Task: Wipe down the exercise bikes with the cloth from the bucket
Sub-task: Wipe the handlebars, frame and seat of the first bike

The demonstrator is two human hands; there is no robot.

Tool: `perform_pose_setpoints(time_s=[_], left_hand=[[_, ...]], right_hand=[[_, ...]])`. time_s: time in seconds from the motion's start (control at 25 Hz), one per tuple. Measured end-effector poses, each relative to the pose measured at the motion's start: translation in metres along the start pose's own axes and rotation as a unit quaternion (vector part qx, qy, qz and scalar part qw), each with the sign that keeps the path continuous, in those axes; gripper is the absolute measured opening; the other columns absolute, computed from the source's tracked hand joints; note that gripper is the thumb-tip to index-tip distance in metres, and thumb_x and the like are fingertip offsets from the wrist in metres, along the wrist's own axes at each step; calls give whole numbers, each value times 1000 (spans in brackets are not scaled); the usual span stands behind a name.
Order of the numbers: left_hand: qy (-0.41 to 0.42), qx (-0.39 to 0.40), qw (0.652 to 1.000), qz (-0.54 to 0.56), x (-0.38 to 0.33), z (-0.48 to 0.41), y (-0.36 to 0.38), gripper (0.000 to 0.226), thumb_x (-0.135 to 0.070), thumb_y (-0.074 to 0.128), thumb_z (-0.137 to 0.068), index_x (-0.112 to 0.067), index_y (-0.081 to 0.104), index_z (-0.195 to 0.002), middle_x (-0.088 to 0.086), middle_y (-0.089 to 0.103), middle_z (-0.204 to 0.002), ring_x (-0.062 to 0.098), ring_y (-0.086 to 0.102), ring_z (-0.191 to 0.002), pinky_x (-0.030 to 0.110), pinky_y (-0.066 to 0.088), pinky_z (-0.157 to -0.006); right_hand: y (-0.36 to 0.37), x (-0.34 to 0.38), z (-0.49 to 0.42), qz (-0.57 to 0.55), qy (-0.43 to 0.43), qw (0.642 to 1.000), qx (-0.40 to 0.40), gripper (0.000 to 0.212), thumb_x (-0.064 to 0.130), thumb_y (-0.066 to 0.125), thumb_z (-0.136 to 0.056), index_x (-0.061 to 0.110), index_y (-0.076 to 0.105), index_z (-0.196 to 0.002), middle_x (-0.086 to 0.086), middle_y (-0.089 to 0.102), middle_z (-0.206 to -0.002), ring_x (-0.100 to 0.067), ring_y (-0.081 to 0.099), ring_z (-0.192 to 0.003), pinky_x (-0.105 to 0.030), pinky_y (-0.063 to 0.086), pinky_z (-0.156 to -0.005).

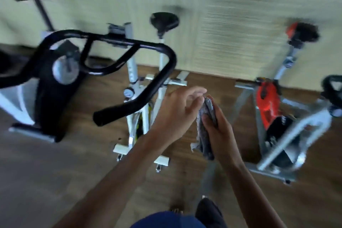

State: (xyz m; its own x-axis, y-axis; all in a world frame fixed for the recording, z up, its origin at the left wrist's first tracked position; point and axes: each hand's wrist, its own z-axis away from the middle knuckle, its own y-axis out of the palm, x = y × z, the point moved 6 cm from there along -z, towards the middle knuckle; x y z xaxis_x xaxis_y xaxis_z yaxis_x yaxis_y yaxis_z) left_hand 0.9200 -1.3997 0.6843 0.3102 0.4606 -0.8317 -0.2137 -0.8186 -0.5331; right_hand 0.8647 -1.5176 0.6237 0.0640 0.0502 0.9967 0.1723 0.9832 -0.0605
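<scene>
1. Two bikes stand on the floor (55, 172) by the wall (240, 24): a white bike (132, 65) and a red bike (266, 102).
2. In front, between them, my right hand (220, 129) grips the cloth (202, 135), thumb across it.
3. My left hand (175, 116) pinches its top, fingers curled.

Grey cloth (205, 126) bunched, hanging; three exercise bikes (140, 87) upright in row along wall.
</scene>
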Motion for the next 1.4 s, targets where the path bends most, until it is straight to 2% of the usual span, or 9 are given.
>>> perform_pose_setpoints(time_s=[0.08, 0.2, 0.28, 0.36, 0.52, 0.72, 0.88, 1.08, 1.4], left_hand=[[-41, -90, 995, -10, 9, 8, -20, 25, -17, 58, -97, -18, 70, -120, -10, 72, -113, -4, 63, -104, 4, 42, -90], [-80, -220, 971, -46, 9, 30, -44, 24, -14, 59, -97, -18, 71, -117, -11, 73, -111, -3, 65, -103, 16, 50, -93], [-102, -328, 936, -75, 0, 56, -57, 22, -10, 59, -97, -17, 72, -113, -9, 72, -107, 0, 67, -99, 19, 53, -87], [-101, -425, 889, -140, -12, 85, -69, 22, -7, 59, -96, -19, 73, -107, -10, 71, -102, 8, 66, -96, 20, 51, -83], [-132, -571, 782, -212, -1, 134, -95, 24, -10, 53, -95, -17, 72, -107, -9, 66, -106, 10, 61, -103, 23, 47, -89], [-165, -555, 813, -62, 41, 142, -94, 27, -14, 51, -99, -19, 71, -117, -9, 72, -112, 4, 65, -108, 27, 50, -95], [-169, -539, 823, 57, 48, 146, -93, 30, 1, 49, -97, -10, 72, -113, -2, 76, -102, 13, 70, -101, 29, 52, -88], [-163, -553, 813, 78, 41, 141, -93, 33, 6, 47, -93, -8, 73, -108, -7, 77, -93, 7, 71, -93, 16, 51, -78], [-162, -609, 775, 38, 50, 137, -76, 30, -1, 45, -100, -5, 68, -119, 2, 74, -109, 15, 69, -107, 40, 53, -98]], right_hand=[[22, 0, -23, 3, 2, 997, 79, 47, 11, 41, -106, 26, 37, -151, -13, 68, -71, -23, 62, -52, -44, 58, -49], [45, -2, -47, 29, -40, 984, 173, 48, 27, 45, -104, 43, 37, -148, -7, 62, -134, -32, 66, -112, -54, 55, -94], [59, 6, -51, 35, -95, 964, 247, 49, 22, 45, -105, 36, 36, -151, 13, 46, -151, -4, 48, -135, -32, 41, -113], [73, 18, -47, 37, -164, 942, 290, 48, 17, 42, -105, 30, 32, -150, 23, 40, -150, 15, 37, -134, -11, 33, -109], [105, 30, -23, 13, -310, 910, 274, 50, 12, 45, -103, 1, 33, -150, -11, 38, -157, -22, 35, -147, -43, 38, -115], [157, 36, 5, -28, -370, 894, 251, 60, -16, 45, -91, -1, 33, -149, -20, 25, -161, -33, 23, -151, -56, 30, -117], [188, 32, 21, 64, -372, 907, 187, 55, 9, 51, -99, 19, 33, -150, -9, 29, -161, -24, 19, -152, -52, 17, -122], [199, 23, 15, 116, -426, 890, 114, 42, 37, 22, -108, 20, 40, -142, -15, 46, -150, -29, 32, -144, -46, 18, -118], [187, 0, -6, 147, -501, 845, 114, 46, 17, 46, -97, 20, 39, -142, -9, 43, -150, -25, 25, -146, -41, 10, -122]])
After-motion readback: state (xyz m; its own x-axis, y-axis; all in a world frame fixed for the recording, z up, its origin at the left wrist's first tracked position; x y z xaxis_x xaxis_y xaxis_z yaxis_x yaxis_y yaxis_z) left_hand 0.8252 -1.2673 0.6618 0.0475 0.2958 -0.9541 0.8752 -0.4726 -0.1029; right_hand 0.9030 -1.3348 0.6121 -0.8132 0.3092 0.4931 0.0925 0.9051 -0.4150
